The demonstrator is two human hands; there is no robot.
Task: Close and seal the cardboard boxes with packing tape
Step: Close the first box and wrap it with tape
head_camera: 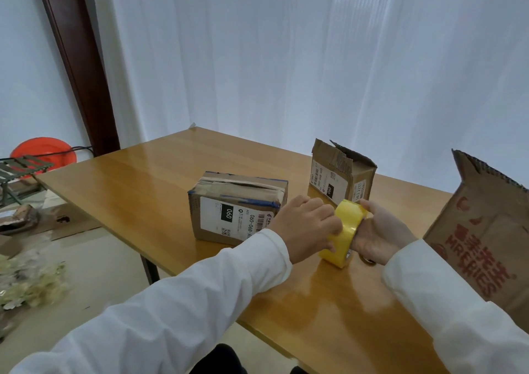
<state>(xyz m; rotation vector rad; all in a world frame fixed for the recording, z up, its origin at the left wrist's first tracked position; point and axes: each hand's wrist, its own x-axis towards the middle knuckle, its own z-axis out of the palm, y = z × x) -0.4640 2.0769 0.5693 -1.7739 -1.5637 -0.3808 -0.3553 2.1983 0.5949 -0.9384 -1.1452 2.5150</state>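
White curtains hung behind the wooden table [120,190] where you worked. You held the yellow tape roll [345,232] between both hands just above the near edge: your right hand [378,235] gripped it from the far side, while your left hand [307,226] pinched at its outer face. Just beyond your left hand lay the closed box [229,202]; an open box [340,173] stood behind the roll.

A glossy wooden table [137,179] carries three cardboard boxes [226,210].
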